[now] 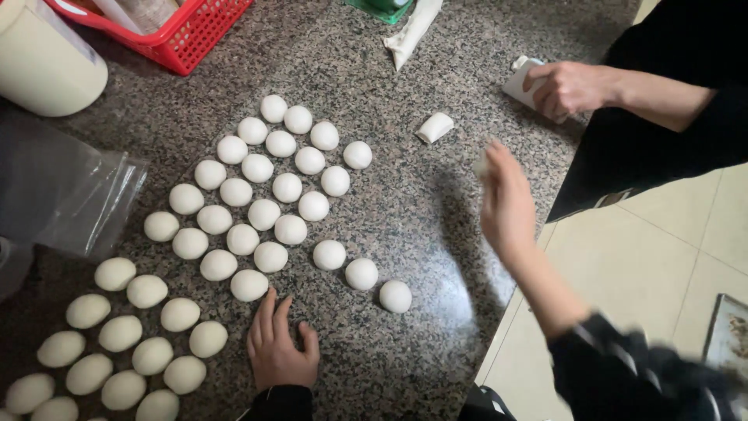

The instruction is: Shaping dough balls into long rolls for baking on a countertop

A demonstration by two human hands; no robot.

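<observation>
A small dough piece (pixel 481 165) is pinched at the fingertips of the right hand (pixel 508 206), raised above the granite counter (pixel 421 234) near its right edge. The last ball of the near row (pixel 396 296) lies below and left of it. The left hand (pixel 278 347) is pressed flat, empty, at the front edge, farther away.

A cut dough piece (pixel 434 127) is seen beyond; another person's hand (pixel 567 87) is closed on a white scraper (pixel 523 84).

White round dough balls (pixel 263 214) lie on the speckled grey-brown granite tabletop (pixel 405 210). At far left are a red plastic mesh basket (pixel 191 35) and a cream cylindrical container (pixel 43 62). Both sleeves are black, and the floor tiles (pixel 662 257) at right are pale beige.
</observation>
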